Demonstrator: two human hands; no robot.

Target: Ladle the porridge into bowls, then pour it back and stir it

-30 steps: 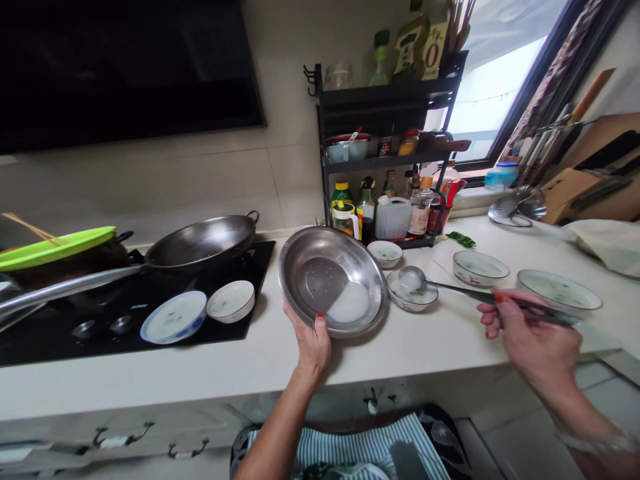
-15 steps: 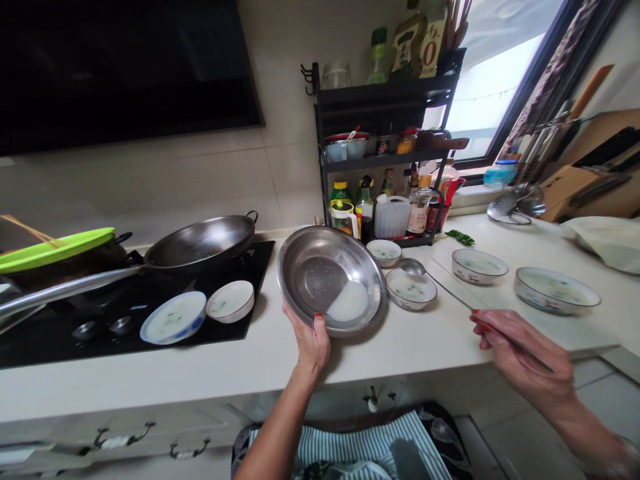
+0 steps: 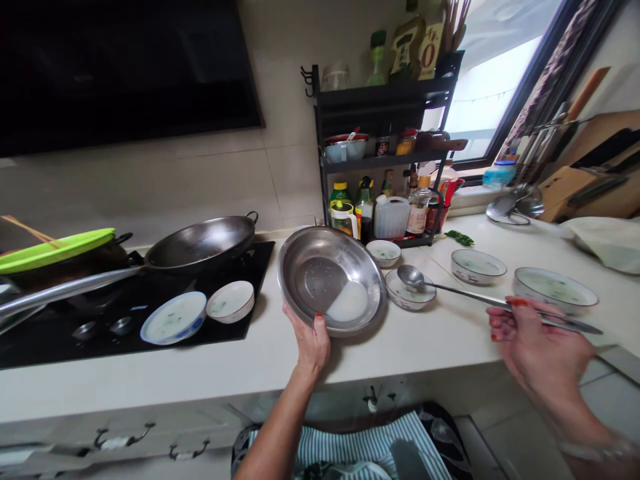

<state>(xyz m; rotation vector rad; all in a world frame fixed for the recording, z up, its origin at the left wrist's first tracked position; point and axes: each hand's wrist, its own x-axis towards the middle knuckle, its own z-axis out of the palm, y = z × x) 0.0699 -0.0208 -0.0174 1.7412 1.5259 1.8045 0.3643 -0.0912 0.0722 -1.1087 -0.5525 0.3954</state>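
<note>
My left hand (image 3: 311, 341) grips the near rim of a steel basin (image 3: 320, 267), thumb over the edge. The basin is tilted, and a pool of whitish liquid (image 3: 349, 301) gathers at its lower right. In my right hand (image 3: 543, 340) is a long-handled metal ladle (image 3: 410, 275), held by the handle. The ladle's bowl is over a small patterned bowl (image 3: 413, 300) of pale soup with green bits, just right of the basin. Whether the ladle touches the soup I cannot tell. Behind it stands another small soup bowl (image 3: 384, 252).
Two more soup bowls (image 3: 479, 267) (image 3: 555, 290) stand to the right. A blue-rimmed bowl (image 3: 173, 319) and a small bowl (image 3: 231, 302) sit on the black stovetop (image 3: 45, 333), near a wok (image 3: 203, 243). A black spice rack (image 3: 380, 93) rises behind the basin.
My right hand has shifted right and rolled over, so the ladle's handle lies flatter. The ladle's bowl has moved slightly. My left hand and the basin stay in place.
</note>
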